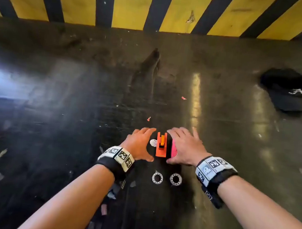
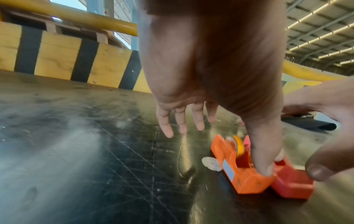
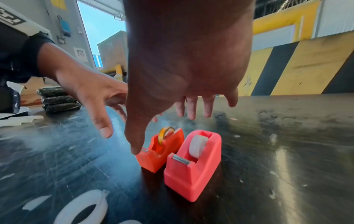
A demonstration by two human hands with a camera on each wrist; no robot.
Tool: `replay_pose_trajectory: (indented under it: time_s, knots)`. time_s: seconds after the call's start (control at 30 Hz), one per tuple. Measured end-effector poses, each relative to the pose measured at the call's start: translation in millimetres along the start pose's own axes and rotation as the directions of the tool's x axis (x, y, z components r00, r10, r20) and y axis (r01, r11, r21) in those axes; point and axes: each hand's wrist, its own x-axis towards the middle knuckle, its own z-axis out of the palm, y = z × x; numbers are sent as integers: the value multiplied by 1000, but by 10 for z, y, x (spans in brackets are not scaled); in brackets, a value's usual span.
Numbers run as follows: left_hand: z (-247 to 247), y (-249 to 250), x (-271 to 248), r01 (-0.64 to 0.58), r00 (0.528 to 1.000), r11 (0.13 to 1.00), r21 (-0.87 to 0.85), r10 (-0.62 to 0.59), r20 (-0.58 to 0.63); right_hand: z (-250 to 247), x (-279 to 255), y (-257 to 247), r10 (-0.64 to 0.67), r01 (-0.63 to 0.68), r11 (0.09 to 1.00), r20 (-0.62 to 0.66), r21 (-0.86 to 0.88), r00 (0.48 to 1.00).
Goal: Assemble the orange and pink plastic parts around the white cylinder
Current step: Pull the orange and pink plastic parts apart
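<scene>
An orange tape dispenser (image 1: 161, 148) (image 2: 241, 171) (image 3: 161, 156) with an amber roll (image 3: 165, 133) stands beside a pink dispenser (image 1: 174, 149) (image 2: 293, 183) (image 3: 193, 166), which carries a white cylinder of tape (image 3: 198, 146). Both sit on the dark table. My left hand (image 1: 139, 143) (image 2: 201, 91) (image 3: 91, 91) hovers just left of the orange one, fingers spread and holding nothing. Over the pink one, my right hand (image 1: 186, 146) (image 3: 182, 60) is spread open, its thumb tip close to the orange dispenser's front.
Two white rings (image 1: 157, 178) (image 1: 176, 179) lie nearer to me than the dispensers. A small white patch (image 1: 153, 142) sits left of the orange one. A black cap (image 1: 286, 90) lies far right. A yellow-and-black striped wall (image 1: 132, 5) bounds the table's far edge.
</scene>
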Motion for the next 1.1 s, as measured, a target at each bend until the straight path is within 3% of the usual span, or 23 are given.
replay_pose_trajectory:
  time_s: [0.13,0.3,0.47,0.63,0.87,0.97,1.1]
  knots:
    - [140,12,203,-38,999,999,36,37,16,118,236,-2,-26,28,997,30,-68,999]
    - [260,-53,297,-68,997,996,-54,66,-35,264,317,20,-61,61,998,-66,-12,996]
    - [203,-129,194,-126,989,979,-159,110,-102,269,215,15,-94,116,975,-122,188,988]
    - [31,-104,-78,-162,983,968,-194,140,-120,189,-97,-36,-73,150,852,-170,501,983]
    - [-8,-3,-381,-169,982,966,-196,147,-123,149,-324,-152,-78,169,835,-192,523,978]
    - [-44,-53,-470,-146,985,966,-211,123,-120,127,-399,-124,-41,143,837,-199,529,979]
    - [-45,-385,-561,1,995,988,-157,-16,-94,177,-510,81,67,80,810,-228,581,971]
